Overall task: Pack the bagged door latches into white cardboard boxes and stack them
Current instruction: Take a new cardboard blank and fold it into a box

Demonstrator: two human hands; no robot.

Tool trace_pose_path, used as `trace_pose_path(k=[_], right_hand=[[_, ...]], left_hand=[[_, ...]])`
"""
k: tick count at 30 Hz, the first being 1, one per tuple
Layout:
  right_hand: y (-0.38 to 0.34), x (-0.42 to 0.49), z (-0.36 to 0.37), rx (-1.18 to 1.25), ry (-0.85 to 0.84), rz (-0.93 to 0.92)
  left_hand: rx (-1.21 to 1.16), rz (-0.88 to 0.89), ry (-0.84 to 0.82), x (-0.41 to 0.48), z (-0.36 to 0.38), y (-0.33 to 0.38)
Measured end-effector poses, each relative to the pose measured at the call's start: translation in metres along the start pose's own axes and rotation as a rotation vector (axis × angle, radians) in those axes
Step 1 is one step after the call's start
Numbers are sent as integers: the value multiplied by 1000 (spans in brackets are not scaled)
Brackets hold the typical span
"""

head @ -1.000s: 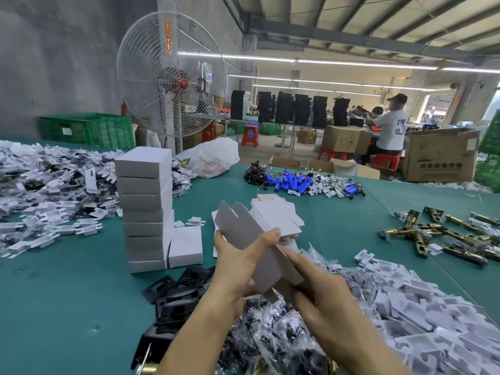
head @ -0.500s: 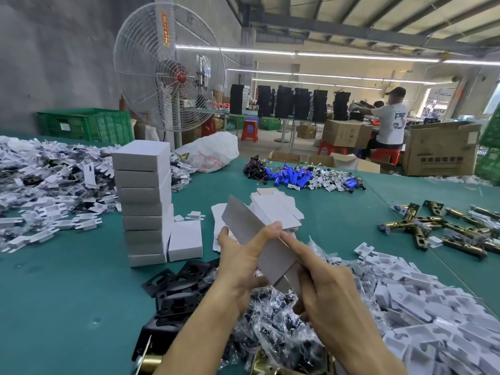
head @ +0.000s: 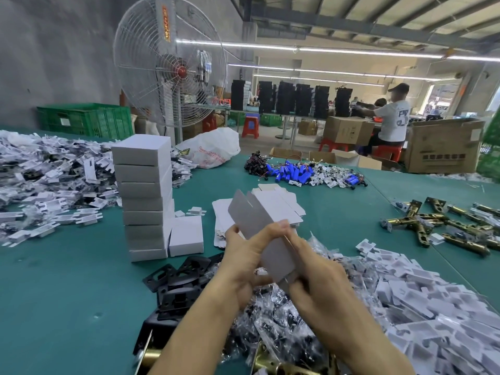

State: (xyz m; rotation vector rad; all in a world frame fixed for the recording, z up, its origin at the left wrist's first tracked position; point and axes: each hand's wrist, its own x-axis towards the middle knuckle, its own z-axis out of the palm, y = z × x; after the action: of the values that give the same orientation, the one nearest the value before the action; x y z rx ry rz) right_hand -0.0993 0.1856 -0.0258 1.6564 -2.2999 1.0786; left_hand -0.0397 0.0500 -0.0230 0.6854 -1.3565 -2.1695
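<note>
1. Both hands are up over the teal-covered desk (head: 67, 293), and between them is a flat white cardboard box blank (head: 259, 220), tilted with its notched flap end pointing up and away to the left.
2. The left hand (head: 243, 263) grips the blank's left edge, with the thumb laid across the front face and the fingers tucked behind.
3. The right hand (head: 319, 282) grips the lower right end, fingers curled round the card.
4. Right under the hands lies a heap of door latches in clear plastic bags (head: 270, 320), and none of them are in the blank.
5. To the left of that heap lies a cluster of black metal plates (head: 178, 277).
6. Behind the hands, a loose pile of more flat white blanks (head: 281, 201) lies on the desk.
7. Further left is a tall stack of closed white cardboard boxes (head: 144, 196), leaning a little, with one more closed white box (head: 186, 235) touching its base.
8. To the right there is a big drift of white cardboard inserts (head: 433, 299), and beyond it brass latch bodies (head: 433, 226) lie scattered.
9. On the far left is another spread of white inserts and bagged parts (head: 40, 185).
10. At the back of the desk are blue cylindrical batteries with wires (head: 292, 173) and a white plastic sack (head: 213, 147).
11. Beyond the desk are a large white-caged pedestal fan (head: 167, 69), a green plastic crate (head: 86, 119), brown cartons (head: 443, 144) and a seated person in a white T-shirt (head: 392, 120).
</note>
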Motion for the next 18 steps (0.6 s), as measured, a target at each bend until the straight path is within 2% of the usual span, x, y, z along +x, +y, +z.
trace_pose_path(k=[2,7,11,14,18], right_hand=[[0,0,2,23,-4,-7],[-1,2,-5,73,143,-40],[4,2,-8,49,190,-62],[7,2,-8,50,157,-58],[5,1,-7,121,21,-74]], left_hand=[[-12,-3,9,1,-3,0],[-1,-10,-92,-3,1,1],[14,11,-110,-5,4,0],[19,-1,-90,-6,4,1],[51,-42,-45,-7,3,2]])
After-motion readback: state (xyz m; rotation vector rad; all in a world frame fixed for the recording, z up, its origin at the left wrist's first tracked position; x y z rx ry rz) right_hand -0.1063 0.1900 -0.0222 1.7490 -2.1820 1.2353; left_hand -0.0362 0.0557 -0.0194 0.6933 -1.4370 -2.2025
